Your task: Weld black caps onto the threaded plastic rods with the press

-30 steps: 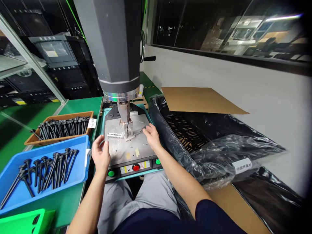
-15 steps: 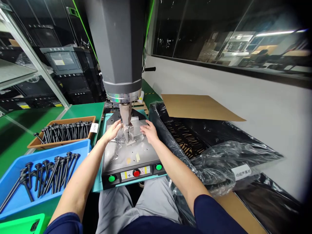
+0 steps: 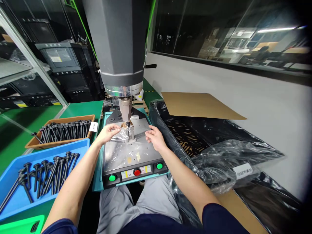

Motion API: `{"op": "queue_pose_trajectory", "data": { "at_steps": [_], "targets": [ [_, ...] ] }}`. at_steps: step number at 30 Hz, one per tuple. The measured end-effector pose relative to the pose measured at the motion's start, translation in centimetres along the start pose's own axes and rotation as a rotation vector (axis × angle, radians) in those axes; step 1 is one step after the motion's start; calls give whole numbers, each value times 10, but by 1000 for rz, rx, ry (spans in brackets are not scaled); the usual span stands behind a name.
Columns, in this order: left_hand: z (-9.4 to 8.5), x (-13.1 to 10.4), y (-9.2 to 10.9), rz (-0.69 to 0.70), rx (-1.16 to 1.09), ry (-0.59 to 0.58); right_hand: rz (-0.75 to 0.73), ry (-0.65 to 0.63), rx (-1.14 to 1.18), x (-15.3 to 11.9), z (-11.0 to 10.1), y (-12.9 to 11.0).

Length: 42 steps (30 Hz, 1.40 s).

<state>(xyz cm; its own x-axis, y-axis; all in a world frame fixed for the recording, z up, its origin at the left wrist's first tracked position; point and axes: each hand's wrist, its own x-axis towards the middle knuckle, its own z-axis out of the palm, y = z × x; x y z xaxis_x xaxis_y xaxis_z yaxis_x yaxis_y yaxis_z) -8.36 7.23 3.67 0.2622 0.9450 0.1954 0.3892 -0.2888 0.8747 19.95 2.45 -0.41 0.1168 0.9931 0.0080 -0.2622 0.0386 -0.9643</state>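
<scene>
A metal fixture (image 3: 132,132) stands on the machine's grey plate (image 3: 119,152). A small black knob-like head (image 3: 127,124) shows at its top, just under the tapered metal tool (image 3: 125,109) of the press. Crumpled clear plastic film (image 3: 122,134) lies against the fixture's left side. At that film, my left hand (image 3: 109,133) pinches with thumb and forefinger. On the other side, my right hand (image 3: 155,138) hovers over the plate with its fingertips drawn together. Whatever is between those fingertips is too small to make out.
Left stand an orange tray (image 3: 29,141) and a blue tray (image 3: 83,148) of black bolt-like parts. Two green buttons (image 3: 112,178) and a red button (image 3: 137,172) line the front. A plastic-lined box (image 3: 180,143) and cardboard sheet (image 3: 202,105) are right.
The press tool has risen off the fixture, and the black head now shows below it. Both hands have moved slightly outward and down, and their fingers have closed.
</scene>
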Motion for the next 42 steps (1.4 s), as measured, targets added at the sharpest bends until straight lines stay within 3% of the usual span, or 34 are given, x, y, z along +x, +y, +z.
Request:
{"op": "queue_pose_trajectory", "data": {
  "at_steps": [3, 6, 8, 12, 15, 18, 24, 26, 31, 35, 39, 42],
  "targets": [
    [1, -2, 5, 3, 12, 8, -55, 50, -86, 11, -8, -3],
    [6, -1, 7, 1, 17, 32, -252, 173, -253, 26, -6, -12],
    [9, 0, 8, -12, 17, 47, -397, 172, -376, 36, 4, -20],
    [12, 2, 8, -34, -17, 48, -516, -103, -639, 55, 40, -32],
    [10, 0, 7, -17, -24, 50, -484, -332, -795, 68, 64, -35],
    [7, -2, 3, -23, -3, 23, -417, -529, -822, 75, 72, -36],
    [7, -7, -4, -88, -3, -180, -426, -592, -786, 79, 71, -39],
    [9, -7, -5, -102, 34, -196, -401, -618, -760, 80, 73, -40],
    [12, -5, -9, -105, 102, -127, -425, -566, -722, 74, 76, -42],
    [9, -5, -13, -113, 152, -42, -467, -455, -698, 48, 63, -44],
    [7, -12, -7, -113, 283, 143, -616, -405, -659, 11, 47, -51],
    [10, -22, 8, -53, 325, 292, -702, -376, -669, -10, 40, -57]
  ]
}}
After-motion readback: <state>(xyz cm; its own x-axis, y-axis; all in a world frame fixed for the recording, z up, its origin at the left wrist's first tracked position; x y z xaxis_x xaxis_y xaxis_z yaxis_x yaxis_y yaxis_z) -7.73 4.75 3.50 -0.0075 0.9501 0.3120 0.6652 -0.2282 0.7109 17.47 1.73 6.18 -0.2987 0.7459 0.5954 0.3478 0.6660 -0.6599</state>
